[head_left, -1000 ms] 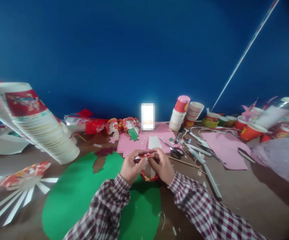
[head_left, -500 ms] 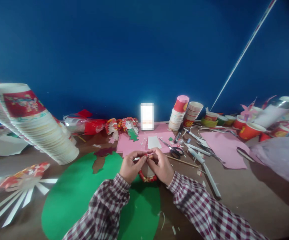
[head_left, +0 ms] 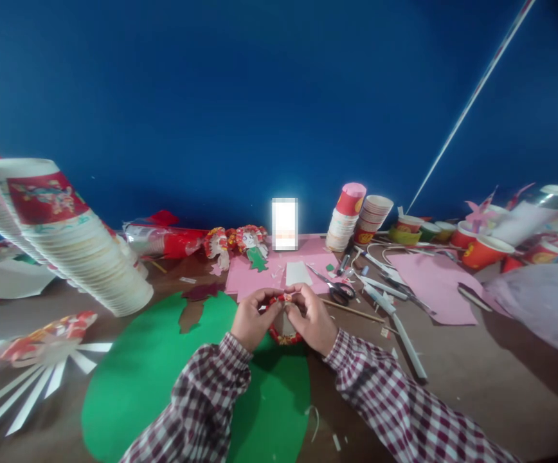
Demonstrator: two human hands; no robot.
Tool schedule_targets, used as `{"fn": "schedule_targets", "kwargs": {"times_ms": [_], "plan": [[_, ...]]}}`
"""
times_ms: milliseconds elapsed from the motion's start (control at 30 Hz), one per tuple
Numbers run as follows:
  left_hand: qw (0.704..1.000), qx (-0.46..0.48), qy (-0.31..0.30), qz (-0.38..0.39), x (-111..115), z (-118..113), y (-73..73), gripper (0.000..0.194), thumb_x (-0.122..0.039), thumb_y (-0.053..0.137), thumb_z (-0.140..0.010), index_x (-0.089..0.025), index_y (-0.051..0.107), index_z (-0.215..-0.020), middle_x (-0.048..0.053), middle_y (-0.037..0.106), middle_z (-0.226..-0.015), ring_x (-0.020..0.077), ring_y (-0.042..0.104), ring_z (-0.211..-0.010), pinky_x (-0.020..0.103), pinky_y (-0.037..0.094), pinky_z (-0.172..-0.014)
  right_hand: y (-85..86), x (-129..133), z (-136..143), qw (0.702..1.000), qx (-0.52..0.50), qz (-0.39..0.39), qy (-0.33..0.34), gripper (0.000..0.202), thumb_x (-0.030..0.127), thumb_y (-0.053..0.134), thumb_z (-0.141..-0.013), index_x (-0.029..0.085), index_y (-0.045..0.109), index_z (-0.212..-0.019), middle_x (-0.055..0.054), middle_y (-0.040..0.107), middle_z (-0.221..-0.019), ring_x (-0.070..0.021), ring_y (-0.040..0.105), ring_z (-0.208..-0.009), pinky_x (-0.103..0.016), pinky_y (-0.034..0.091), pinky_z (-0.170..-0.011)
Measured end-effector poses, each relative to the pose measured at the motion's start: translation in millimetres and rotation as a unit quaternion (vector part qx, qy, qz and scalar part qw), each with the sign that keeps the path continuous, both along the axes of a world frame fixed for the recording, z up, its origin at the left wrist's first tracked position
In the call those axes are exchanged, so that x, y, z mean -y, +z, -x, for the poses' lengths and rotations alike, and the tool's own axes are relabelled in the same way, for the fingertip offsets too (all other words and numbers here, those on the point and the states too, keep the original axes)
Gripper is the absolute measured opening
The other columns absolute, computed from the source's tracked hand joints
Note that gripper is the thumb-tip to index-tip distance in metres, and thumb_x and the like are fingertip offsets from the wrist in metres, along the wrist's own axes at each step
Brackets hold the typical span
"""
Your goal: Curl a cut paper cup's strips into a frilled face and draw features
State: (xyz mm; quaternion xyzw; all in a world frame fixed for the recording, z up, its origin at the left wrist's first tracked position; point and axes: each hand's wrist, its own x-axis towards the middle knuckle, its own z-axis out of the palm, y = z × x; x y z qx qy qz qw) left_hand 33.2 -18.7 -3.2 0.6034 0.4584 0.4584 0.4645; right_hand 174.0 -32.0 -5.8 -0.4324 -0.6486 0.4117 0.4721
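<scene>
Left hand [head_left: 254,321]: pinches red-and-gold patterned paper ring [head_left: 286,339], lower centre.
Right hand [head_left: 314,321]: pinches same ring's upper edge.
Green rounded paper sheet [head_left: 163,379]: lower left.

1. We can pass over the green sheet [head_left: 139,386], lower left, and the bare table [head_left: 515,386], lower right.
2. At centre, a red ring [head_left: 285,339] bridges the gap between our left hand [head_left: 252,321] and right hand [head_left: 318,323].
3. A leaning cup stack [head_left: 90,251] blocks us at left; scissors [head_left: 341,294] and a white strip [head_left: 409,347], right of centre.
</scene>
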Motion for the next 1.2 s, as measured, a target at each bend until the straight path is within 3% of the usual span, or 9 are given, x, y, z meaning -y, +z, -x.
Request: {"fn": "schedule_targets", "kwargs": {"times_ms": [433,933,1200], "plan": [[0.997,-0.048,0.003,-0.056,1.8,-0.4,-1.4,0.021,-0.021,0.056,-0.07,-0.015,0.062,-0.089,0.006,0.065,-0.085,0.0162,0.059,-0.078,0.025,0.048,-0.067,2.5,1.2,1.4,1.0,-0.017,0.016,-0.006,0.022,0.018,0.046,-0.078,0.02,0.041,-0.099,0.001,0.055,-0.072,-0.0135,0.056,-0.067,-0.024,0.044,-0.058],[0.998,-0.036,0.004,-0.052,4.3,-3.3,3.4,0.022,-0.023,0.055,-0.071,-0.015,0.063,-0.09,0.007,0.065,-0.088,0.0172,0.059,-0.08,0.025,0.049,-0.066,-0.8,-0.8,-0.1,1.0,-0.019,0.003,-0.022,0.019,0.021,0.047,-0.08,0.02,0.043,-0.098,-0.001,0.056,-0.077,-0.0145,0.057,-0.071,-0.027,0.047,-0.065],[0.998,-0.029,0.025,-0.047,1.8,-2.1,0.8,0.02,-0.024,0.057,-0.069,-0.015,0.064,-0.086,0.005,0.066,-0.079,0.0149,0.059,-0.072,0.023,0.047,-0.062,-1.5,-1.1,0.2,1.0,-0.005,0.002,-0.014,0.023,0.021,0.049,-0.078,0.02,0.042,-0.1,-0.001,0.056,-0.077,-0.0145,0.057,-0.072,-0.027,0.047,-0.063]]}}
